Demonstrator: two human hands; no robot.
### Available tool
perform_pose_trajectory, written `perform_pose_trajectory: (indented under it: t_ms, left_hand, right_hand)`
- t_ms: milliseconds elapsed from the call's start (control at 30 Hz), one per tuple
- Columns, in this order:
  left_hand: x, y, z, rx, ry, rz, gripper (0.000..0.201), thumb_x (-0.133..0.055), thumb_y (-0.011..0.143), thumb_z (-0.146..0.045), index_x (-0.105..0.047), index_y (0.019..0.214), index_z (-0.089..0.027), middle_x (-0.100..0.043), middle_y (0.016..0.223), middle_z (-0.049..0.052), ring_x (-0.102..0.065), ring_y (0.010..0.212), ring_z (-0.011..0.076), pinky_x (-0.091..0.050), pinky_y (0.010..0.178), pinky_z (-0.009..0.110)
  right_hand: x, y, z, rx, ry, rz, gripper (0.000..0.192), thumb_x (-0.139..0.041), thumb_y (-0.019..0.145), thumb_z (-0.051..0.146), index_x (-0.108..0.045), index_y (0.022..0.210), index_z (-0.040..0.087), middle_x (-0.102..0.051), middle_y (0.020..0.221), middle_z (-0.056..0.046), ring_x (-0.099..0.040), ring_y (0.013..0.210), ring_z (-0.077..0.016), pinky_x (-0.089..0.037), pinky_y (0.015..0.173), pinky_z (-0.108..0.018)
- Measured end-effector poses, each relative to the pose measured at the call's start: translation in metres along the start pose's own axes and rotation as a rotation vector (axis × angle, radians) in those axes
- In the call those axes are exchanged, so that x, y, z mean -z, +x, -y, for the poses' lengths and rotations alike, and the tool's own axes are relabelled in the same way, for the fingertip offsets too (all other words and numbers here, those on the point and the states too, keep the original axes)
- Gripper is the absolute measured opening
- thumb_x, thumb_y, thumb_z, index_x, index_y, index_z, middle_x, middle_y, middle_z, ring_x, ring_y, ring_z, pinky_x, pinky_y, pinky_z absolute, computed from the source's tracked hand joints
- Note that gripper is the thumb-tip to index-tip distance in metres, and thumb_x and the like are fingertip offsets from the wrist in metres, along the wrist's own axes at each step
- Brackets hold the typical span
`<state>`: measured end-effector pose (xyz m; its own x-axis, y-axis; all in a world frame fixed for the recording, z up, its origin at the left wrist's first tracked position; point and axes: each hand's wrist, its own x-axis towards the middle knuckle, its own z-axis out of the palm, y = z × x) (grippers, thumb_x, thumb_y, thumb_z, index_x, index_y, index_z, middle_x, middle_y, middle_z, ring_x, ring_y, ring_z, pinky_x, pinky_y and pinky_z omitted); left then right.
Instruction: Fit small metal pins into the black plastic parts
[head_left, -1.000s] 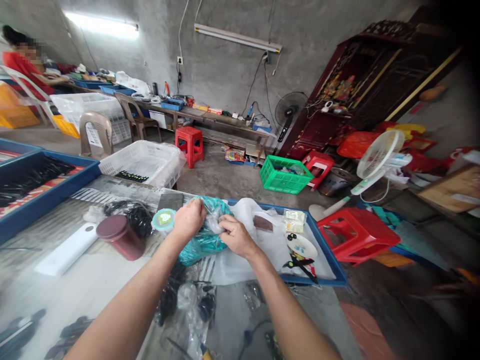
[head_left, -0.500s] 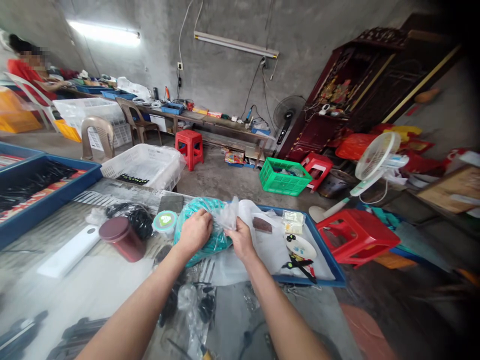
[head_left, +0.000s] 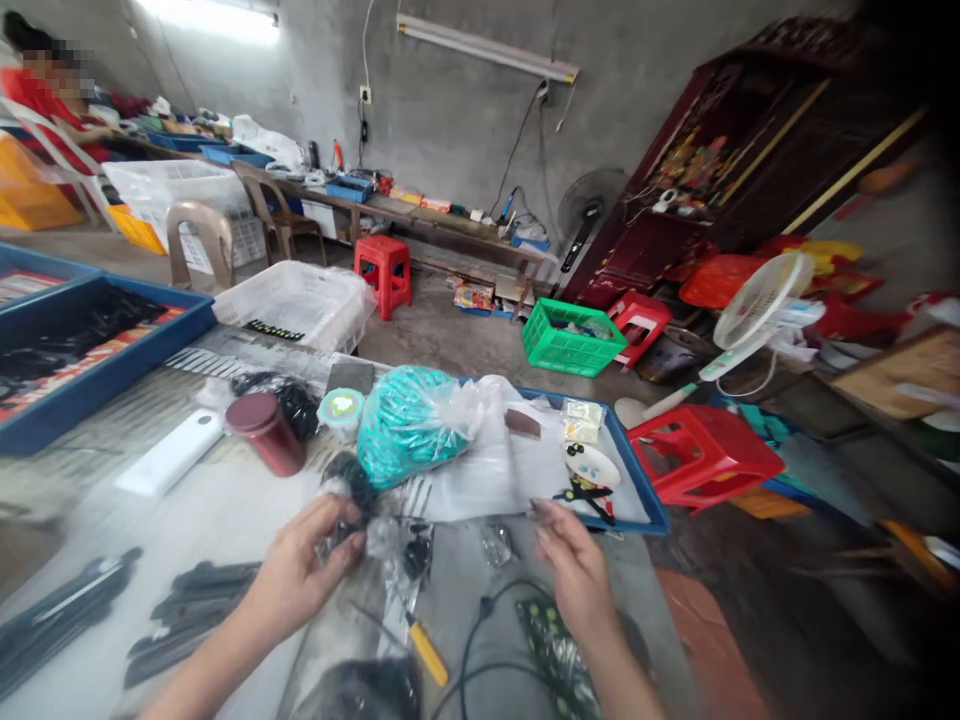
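My left hand is closed on a small clear plastic bag, gripped between thumb and fingers; dark pieces show in the plastic beside it. My right hand hovers over the table in front of the blue tray, fingers loosely bent and apart, with nothing visible in it. A knotted clear bag of turquoise pieces sits beyond both hands. Between the hands lie another clear bag with black parts, a small clear packet and a yellow-handled tool.
The blue tray holds white sheets, black scissors and a white dish. A dark red canister, a lidded tub and black strips are at left. A black cable loops in front. Someone in red sits far left.
Both hands have let go of the turquoise bag and moved back toward me and apart. The left has closed on a small clear bag. The view has shifted slightly.
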<state>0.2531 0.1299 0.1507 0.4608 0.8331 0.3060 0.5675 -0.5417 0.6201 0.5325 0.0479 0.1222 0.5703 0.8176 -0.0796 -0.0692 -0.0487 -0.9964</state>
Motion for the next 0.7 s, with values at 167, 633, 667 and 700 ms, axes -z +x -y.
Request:
perform_pose_trajectory:
  t_ms: [167,633,667,700]
  left_hand:
    - [0.012,-0.089,0.016,0.256,0.049,0.138,0.017,-0.045,0.077,-0.035,-0.052,0.079,-0.020,-0.057,0.071,0.000,-0.051,0.059,0.0115,-0.041,0.047,0.019]
    - [0.014,-0.200,0.000,0.354,0.102,0.392,0.007,-0.043,0.077,-0.021,-0.048,0.080,-0.020,-0.056,0.076,0.001,-0.052,0.068,0.0134,-0.043,0.061,0.023]
    - [0.012,-0.208,-0.004,0.338,0.086,0.420,0.007,-0.043,0.076,-0.018,-0.048,0.080,-0.020,-0.056,0.076,0.002,-0.052,0.069,0.0135,-0.043,0.062,0.023]
    - [0.009,-0.215,-0.008,0.321,0.072,0.446,0.009,-0.043,0.075,-0.016,-0.048,0.081,-0.020,-0.056,0.077,0.002,-0.053,0.070,0.0137,-0.043,0.063,0.023]
  right_hand:
    - [0.038,-0.079,-0.021,-0.187,0.021,-0.117,0.031,-0.070,0.054,0.035,-0.065,0.079,0.016,-0.062,0.062,-0.002,-0.045,0.046,-0.0093,-0.038,0.044,-0.022]
    - [0.035,-0.172,-0.065,-0.324,-0.173,0.159,0.031,-0.067,0.060,0.038,-0.069,0.082,0.016,-0.068,0.084,-0.009,-0.062,0.077,-0.0221,-0.051,0.063,-0.024]
    - [0.035,-0.173,-0.069,-0.312,-0.160,0.169,0.031,-0.067,0.060,0.038,-0.069,0.082,0.017,-0.068,0.085,-0.009,-0.062,0.079,-0.0223,-0.051,0.064,-0.024]
    - [0.035,-0.174,-0.073,-0.306,-0.138,0.172,0.031,-0.067,0.059,0.039,-0.069,0.082,0.017,-0.068,0.086,-0.009,-0.062,0.080,-0.0225,-0.052,0.065,-0.024]
